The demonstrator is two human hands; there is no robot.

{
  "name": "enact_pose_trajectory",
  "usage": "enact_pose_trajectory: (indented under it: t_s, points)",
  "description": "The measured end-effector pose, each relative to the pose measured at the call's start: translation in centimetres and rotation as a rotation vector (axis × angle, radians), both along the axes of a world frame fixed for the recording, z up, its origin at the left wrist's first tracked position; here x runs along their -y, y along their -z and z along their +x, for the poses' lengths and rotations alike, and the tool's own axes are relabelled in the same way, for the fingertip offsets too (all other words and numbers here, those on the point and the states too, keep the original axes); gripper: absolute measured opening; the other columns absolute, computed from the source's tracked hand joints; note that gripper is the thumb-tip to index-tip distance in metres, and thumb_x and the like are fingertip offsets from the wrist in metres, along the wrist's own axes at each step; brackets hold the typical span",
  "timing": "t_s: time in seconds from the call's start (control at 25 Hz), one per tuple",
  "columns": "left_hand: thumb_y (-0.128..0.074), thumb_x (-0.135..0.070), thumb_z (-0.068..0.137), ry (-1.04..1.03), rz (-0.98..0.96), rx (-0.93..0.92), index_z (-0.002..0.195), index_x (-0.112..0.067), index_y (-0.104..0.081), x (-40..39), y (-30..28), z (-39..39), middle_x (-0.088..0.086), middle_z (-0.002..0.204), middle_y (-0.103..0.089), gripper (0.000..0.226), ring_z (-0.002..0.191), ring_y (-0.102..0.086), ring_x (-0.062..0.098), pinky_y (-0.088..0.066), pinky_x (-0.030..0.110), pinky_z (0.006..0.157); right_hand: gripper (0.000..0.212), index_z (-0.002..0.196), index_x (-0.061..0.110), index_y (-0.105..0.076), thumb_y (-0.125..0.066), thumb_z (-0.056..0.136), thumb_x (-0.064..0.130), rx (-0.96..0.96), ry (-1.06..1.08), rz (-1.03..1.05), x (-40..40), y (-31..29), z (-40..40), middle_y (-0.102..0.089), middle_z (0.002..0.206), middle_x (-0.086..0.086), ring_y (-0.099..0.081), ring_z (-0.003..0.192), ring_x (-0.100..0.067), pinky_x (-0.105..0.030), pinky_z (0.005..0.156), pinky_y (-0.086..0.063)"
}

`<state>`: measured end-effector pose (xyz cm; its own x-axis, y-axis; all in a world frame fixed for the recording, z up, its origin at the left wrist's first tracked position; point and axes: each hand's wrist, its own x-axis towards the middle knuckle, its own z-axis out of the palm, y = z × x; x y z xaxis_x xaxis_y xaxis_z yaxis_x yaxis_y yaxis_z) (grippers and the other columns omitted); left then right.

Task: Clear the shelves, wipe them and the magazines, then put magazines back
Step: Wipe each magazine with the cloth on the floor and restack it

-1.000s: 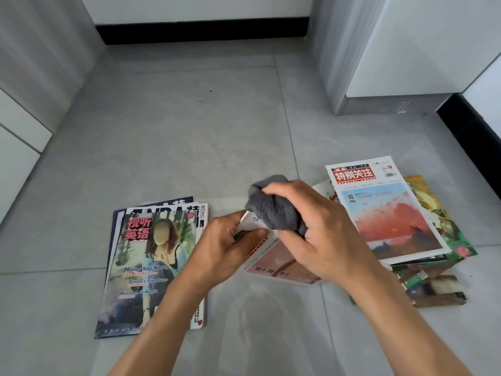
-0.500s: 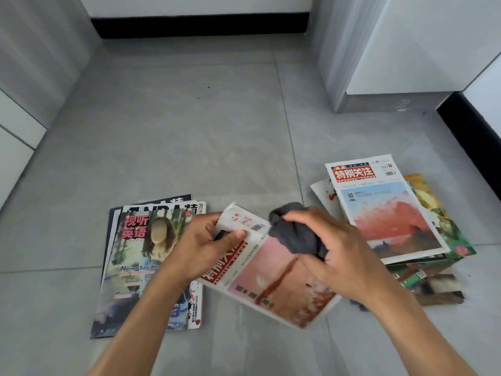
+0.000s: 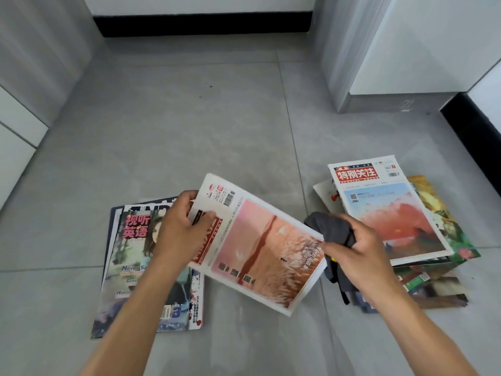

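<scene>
Head view: left hand (image 3: 180, 231) fingers grip the pink magazine (image 3: 260, 246); right hand (image 3: 357, 249) fingers clutch the grey cloth (image 3: 329, 230).

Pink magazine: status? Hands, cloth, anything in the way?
Left hand grips pink magazine at its top corner. Right hand grips grey cloth at its right edge. Nothing in the way.

The left hand (image 3: 182, 231) grips a pink magazine (image 3: 260, 248) by its top corner, held above the floor (image 3: 189, 126); right of it, the right hand (image 3: 355, 248) grips a grey cloth (image 3: 329, 229) (bunched) touching its edge; one stack (image 3: 141, 267) lies left of it, another stack (image 3: 393, 213) right.
</scene>
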<state>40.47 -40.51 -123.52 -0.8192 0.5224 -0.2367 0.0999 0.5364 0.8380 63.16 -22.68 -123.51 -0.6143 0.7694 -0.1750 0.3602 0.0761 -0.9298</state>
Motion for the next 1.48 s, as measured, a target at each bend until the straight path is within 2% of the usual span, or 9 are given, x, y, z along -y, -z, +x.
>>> enact_pose_trajectory:
  t_s: [0.12,0.24,0.4,0.6,0.68,0.76,0.92,1.2,1.48]
  points:
    - [-0.071,-0.003,0.077,0.295,-0.227,-0.439,0.147,-0.03,-0.035,0.6,3.1,0.3,-0.006,0.153,-0.034,0.083,0.141,-0.032,0.021,-0.035,0.047,0.111,0.027,0.083,0.011,-0.069,-0.065,0.077,-0.015,-0.05,0.292,-0.376,-0.7,0.1,-1.2,-0.065,0.062,-0.01,-0.06,0.055,-0.026,-0.032,0.047,-0.05]
    - [-0.07,0.004,0.064,0.647,-0.37,-0.645,0.152,-0.039,-0.02,1.2,5.5,1.1,-0.006,0.165,-0.003,0.11,0.152,0.004,0.021,-0.006,0.059,0.12,0.024,0.068,0.011,-0.073,-0.067,0.074,-0.011,-0.033,0.404,-0.578,-2.5,0.0,-1.1,-0.066,0.074,-0.02,-0.063,0.069,-0.034,-0.045,0.068,-0.052]
    - [-0.083,-0.023,0.065,0.668,-0.021,-0.745,0.125,-0.025,-0.065,0.3,5.4,3.0,0.0,0.144,-0.053,0.063,0.138,-0.044,0.021,-0.031,0.053,0.113,0.013,0.086,-0.001,-0.071,-0.067,0.075,-0.007,0.09,0.318,-0.671,-3.0,-0.3,0.1,-0.065,0.087,-0.025,-0.063,0.08,-0.038,-0.046,0.074,-0.051]
    - [-0.072,0.001,0.073,0.693,0.231,-0.59,0.126,-0.024,-0.067,-1.2,3.0,4.8,-0.008,0.124,-0.068,0.059,0.112,-0.065,0.007,-0.054,0.024,0.09,0.011,0.081,0.01,-0.061,-0.058,0.092,0.01,-0.181,0.511,-0.836,-2.3,-1.3,0.1,-0.06,0.057,-0.003,-0.054,0.04,-0.015,-0.017,0.034,-0.039]
    - [-0.06,0.008,0.072,0.591,0.267,-0.521,0.126,-0.024,-0.067,-1.8,2.1,5.3,-0.011,0.113,-0.073,0.062,0.099,-0.069,0.004,-0.054,0.017,0.079,0.014,0.091,0.018,-0.06,-0.057,0.092,0.004,-0.322,0.636,-0.539,-1.2,-1.7,0.0,-0.062,0.058,0.009,-0.057,0.046,-0.01,-0.018,0.039,-0.042]
    - [-0.056,0.007,0.073,0.548,0.261,-0.479,0.122,-0.029,-0.068,-2.2,1.4,5.8,-0.016,0.11,-0.072,0.062,0.095,-0.069,0.003,-0.053,0.014,0.074,0.042,0.114,0.025,-0.063,-0.062,0.083,-0.003,-0.28,0.513,0.098,1.6,-2.4,-0.4,-0.068,0.095,0.022,-0.065,0.09,-0.008,-0.02,0.075,-0.051]
    - [-0.049,0.011,0.067,0.561,0.258,-0.463,0.09,-0.039,-0.055,-2.4,1.0,6.2,-0.023,0.072,-0.056,0.055,0.062,-0.051,0.006,-0.032,0.009,0.053,0.045,0.126,0.017,-0.069,-0.06,0.082,0.011,-0.09,-0.012,0.911,6.9,-2.5,-1.2,-0.059,0.125,-0.01,-0.054,0.105,-0.032,-0.038,0.096,-0.046]
    - [-0.057,-0.009,0.098,0.511,0.387,-0.22,0.11,-0.034,-0.07,-1.5,1.5,6.2,-0.003,0.093,-0.073,0.03,0.086,-0.061,-0.001,-0.054,0.032,0.073,0.052,0.124,0.016,-0.068,-0.052,0.075,0.016,0.134,0.204,0.826,-0.6,0.6,0.3,-0.06,0.128,-0.01,-0.05,0.104,-0.035,-0.053,0.085,-0.05]
    - [-0.059,-0.009,0.092,0.532,0.288,-0.241,0.109,-0.036,-0.068,-1.4,2.1,5.4,-0.013,0.088,-0.073,0.033,0.093,-0.059,-0.014,-0.055,0.027,0.07,0.043,0.124,0.017,-0.069,-0.057,0.082,0.013,-0.049,-0.016,0.985,4.6,0.0,-1.6,-0.061,0.118,-0.014,-0.054,0.102,-0.037,-0.046,0.091,-0.048]
